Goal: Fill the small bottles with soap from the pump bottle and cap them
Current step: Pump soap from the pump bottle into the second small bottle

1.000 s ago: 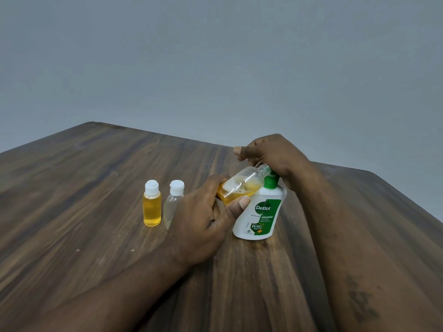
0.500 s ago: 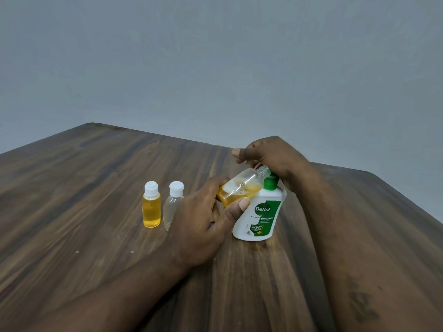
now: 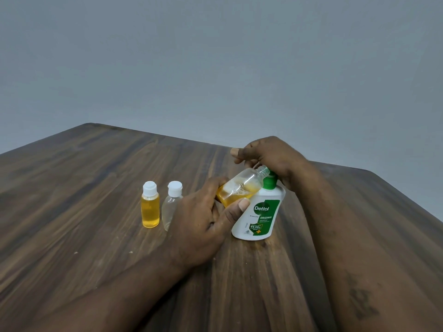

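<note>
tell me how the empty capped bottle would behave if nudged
Probably very light: the empty capped bottle shows no soap, unlike the full bottle beside it. Tall and narrow, it likely tips easily. Once down, its rounded body may roll.

Indoor room, kind unclear, dark wooden table (image 3: 96,188), plain grey wall (image 3: 215,56)

A dark, streaky wooden table (image 3: 100,178) stands before a plain grey-blue wall (image 3: 215,63) under soft, even light.
</note>
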A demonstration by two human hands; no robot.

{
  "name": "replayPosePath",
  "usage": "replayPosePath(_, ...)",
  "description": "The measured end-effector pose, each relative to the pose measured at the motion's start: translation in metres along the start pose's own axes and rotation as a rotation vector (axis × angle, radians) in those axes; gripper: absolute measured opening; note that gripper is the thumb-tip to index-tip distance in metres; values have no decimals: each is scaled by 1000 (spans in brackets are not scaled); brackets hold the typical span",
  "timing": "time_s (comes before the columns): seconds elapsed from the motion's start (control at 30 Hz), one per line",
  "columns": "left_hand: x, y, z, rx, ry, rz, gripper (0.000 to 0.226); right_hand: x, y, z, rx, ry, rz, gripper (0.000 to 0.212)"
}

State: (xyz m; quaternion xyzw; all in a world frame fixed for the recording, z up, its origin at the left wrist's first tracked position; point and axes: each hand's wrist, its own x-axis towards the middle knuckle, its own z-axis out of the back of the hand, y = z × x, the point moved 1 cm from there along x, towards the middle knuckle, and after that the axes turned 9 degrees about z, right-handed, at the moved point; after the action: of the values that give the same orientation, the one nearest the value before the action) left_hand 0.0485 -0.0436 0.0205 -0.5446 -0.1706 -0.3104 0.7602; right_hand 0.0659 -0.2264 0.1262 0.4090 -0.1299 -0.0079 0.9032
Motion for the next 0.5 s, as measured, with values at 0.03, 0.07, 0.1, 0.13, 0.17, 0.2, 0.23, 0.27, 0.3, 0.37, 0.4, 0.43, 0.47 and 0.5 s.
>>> replayPosePath(0.03,0,0,0,2,1,-2,50,0,0,1,-2,-2,5,26)
replayPosePath(0.07,0,0,1,4,1,-2,50,-1,1,1,-6,-9,12,26)
replayPosePath(0.1,0,-1,1,4,3,-1,51,-2,2,2,-8,-19,19,28)
replayPosePath(0.13,1,-1,1,3,6,-3,51,-3,4,4,-8,-39,30,30)
replayPosePath(0.17,1,-2,1,-1,10,-6,52,-3,6,6,-11,-74,48,32)
replayPosePath(0.2,0,-3,0,-4,14,-8,52,-3,7,8,-17,-120,75,35)
replayPosePath(0.23,0,-3,0,-6,17,-8,53,-3,9,9,-25,-164,103,37)
replayPosePath(0.27,0,-4,0,-6,18,-8,53,-3,9,10,-32,-190,124,38)
replayPosePath(0.3,0,-5,1,-3,18,-8,53,-3,10,10,-34,-190,132,38)
replayPosePath(0.37,0,-4,1,1,16,-5,53,-4,10,7,-40,-114,105,36)
replayPosePath(0.4,0,-3,1,4,18,-1,53,-4,8,5,-42,-58,76,34)
replayPosePath(0.43,0,-2,1,8,19,3,53,-3,7,3,-36,-12,41,32)
replayPosePath(0.47,0,-2,1,14,18,3,52,-3,4,2,-18,13,9,31)
replayPosePath(0.5,0,-1,1,18,18,2,51,-2,2,1,0,19,-11,30)
